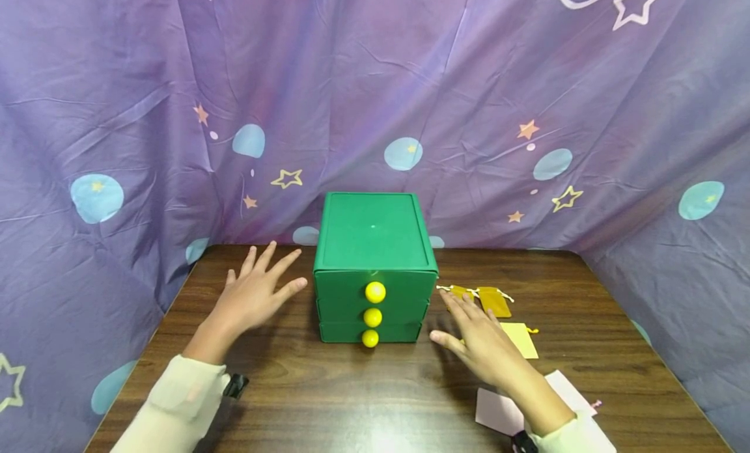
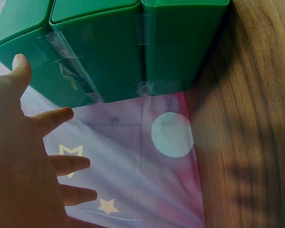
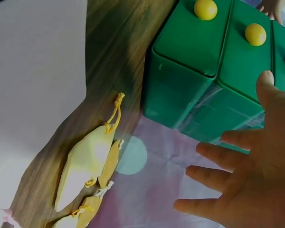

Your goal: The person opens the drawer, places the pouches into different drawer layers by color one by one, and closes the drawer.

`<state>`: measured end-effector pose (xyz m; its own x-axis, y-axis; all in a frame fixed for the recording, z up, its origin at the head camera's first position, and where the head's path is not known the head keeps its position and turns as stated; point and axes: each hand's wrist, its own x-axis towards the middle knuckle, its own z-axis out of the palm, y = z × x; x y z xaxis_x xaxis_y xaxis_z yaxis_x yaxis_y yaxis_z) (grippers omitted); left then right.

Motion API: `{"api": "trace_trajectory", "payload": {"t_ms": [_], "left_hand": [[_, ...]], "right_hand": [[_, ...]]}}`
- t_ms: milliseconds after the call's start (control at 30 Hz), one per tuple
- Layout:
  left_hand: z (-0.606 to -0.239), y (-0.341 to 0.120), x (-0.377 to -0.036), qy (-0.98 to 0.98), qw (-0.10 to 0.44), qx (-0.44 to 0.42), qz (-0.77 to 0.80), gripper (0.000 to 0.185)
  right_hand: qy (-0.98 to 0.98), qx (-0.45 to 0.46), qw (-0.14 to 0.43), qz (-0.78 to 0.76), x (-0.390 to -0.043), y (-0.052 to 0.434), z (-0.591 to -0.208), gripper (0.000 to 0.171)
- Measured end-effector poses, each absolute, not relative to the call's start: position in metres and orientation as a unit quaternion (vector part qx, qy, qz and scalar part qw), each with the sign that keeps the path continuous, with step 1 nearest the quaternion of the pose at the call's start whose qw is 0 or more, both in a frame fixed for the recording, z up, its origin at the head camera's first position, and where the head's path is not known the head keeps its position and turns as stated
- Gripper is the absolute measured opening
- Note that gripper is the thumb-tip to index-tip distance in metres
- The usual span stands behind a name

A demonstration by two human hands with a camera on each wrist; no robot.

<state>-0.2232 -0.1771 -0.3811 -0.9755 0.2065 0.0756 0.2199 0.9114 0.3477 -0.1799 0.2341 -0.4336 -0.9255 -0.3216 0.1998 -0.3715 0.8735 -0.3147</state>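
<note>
Tabletop [image 1: 375, 401] space flanking green drawers [image 1: 374, 258]

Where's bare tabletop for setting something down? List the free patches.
Free: the near strip of table between both wrists, before the green drawer box, and the far-right wood beyond the pouches. Crowded: right of the box, where the right hand, mustard pouches, yellow pouch and pink pouches cluster.
</note>
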Motion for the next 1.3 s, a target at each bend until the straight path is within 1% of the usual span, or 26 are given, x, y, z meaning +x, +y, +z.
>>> {"api": "trace_trajectory", "payload": {"t_ms": [200, 400, 600, 667, 833, 1067, 1300], "left_hand": [[-0.380, -0.174, -0.225, -0.976, 0.017, -0.112, -0.186, 0.076], [-0.376, -0.170, -0.227, -0.974, 0.017, -0.115, -0.192, 0.070], [-0.373, -0.168, -0.230, -0.975, 0.018, -0.119, -0.186, 0.073], [-0.371, -0.167, -0.231, -0.974, 0.018, -0.121, -0.188, 0.071], [-0.369, -0.165, -0.231, -0.973, 0.021, -0.127, -0.193, 0.065], [-0.364, -0.164, -0.231, -0.971, 0.028, -0.134, -0.195, 0.069], [-0.357, -0.162, -0.233, -0.971, 0.042, -0.137, -0.190, 0.063]], "right_hand": [[-0.965, 0.181, 0.070, 0.178, -0.179, 0.232, -0.433, 0.079], [-0.965, 0.181, 0.069, 0.178, -0.178, 0.229, -0.432, 0.081], [-0.965, 0.180, 0.059, 0.183, -0.178, 0.227, -0.432, 0.084], [-0.965, 0.181, 0.057, 0.183, -0.178, 0.226, -0.432, 0.084], [-0.963, 0.187, 0.065, 0.182, -0.177, 0.224, -0.432, 0.082], [-0.961, 0.195, 0.074, 0.180, -0.178, 0.221, -0.432, 0.080], [-0.959, 0.203, 0.077, 0.181, -0.178, 0.218, -0.432, 0.077]]}}
